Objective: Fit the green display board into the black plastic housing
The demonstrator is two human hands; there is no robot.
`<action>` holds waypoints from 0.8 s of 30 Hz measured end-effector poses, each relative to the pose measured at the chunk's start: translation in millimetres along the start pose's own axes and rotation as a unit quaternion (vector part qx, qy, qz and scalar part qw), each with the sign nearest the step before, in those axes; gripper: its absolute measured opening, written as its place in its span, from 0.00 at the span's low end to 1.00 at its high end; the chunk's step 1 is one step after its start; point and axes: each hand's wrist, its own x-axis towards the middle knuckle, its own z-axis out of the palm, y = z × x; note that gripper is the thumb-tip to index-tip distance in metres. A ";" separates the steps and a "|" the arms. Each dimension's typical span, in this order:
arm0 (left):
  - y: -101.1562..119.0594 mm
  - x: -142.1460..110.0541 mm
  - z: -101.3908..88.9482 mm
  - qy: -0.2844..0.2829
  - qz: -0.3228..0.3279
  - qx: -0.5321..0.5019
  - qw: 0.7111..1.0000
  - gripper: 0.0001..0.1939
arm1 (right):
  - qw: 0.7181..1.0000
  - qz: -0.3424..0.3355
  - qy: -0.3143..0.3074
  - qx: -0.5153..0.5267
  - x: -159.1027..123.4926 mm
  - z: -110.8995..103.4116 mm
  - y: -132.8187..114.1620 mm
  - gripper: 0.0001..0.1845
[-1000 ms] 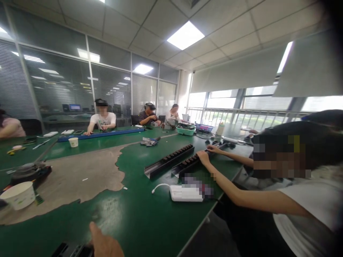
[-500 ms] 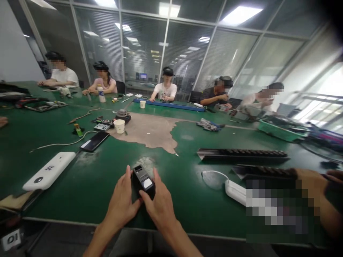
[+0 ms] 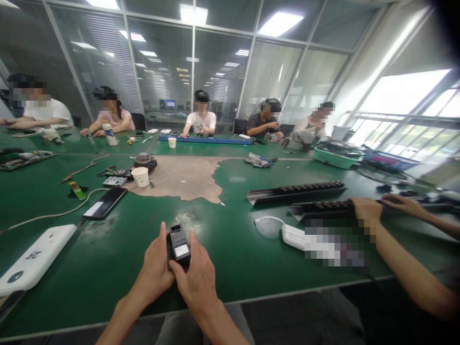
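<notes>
A small black rectangular device (image 3: pixel 180 248), with a white label on its upper face and a recess at its far end, is between my hands at the near side of the green table. I cannot make out its exact kind; it resembles an adapter block. My left hand (image 3: pixel 156 263) presses along its left side with the fingers straight. My right hand (image 3: pixel 199 274) grips the right side, its thumb lying on the near end. The device's underside is hidden.
To the left lie a white power bank (image 3: pixel 38 258) and a phone (image 3: pixel 105 203). A paper cup (image 3: pixel 140 177) stands beyond. Right of my hands are a white device with a cable loop (image 3: pixel 293 235), black rails (image 3: pixel 298 192) and a co-worker's hand (image 3: pixel 366 211). Several people sit opposite.
My view has turned to the right, so the table things sit further left. Both hands still hold the black device. The co-worker's arms at the right show more fully.
</notes>
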 end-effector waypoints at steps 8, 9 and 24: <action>-4.3 29.3 -9.6 -0.058 0.064 -0.019 0.996 0.57 | 1.000 0.012 0.003 0.004 14.9 -0.3 -1.5 0.46; -6.3 30.7 -9.3 -0.064 0.074 -0.026 0.995 0.57 | 1.000 0.013 0.001 0.005 16.6 -0.6 -1.5 0.46; -7.3 28.7 -8.7 -0.063 0.022 -0.063 0.996 0.57 | 0.998 -0.006 0.031 0.062 22.8 7.0 12.3 0.45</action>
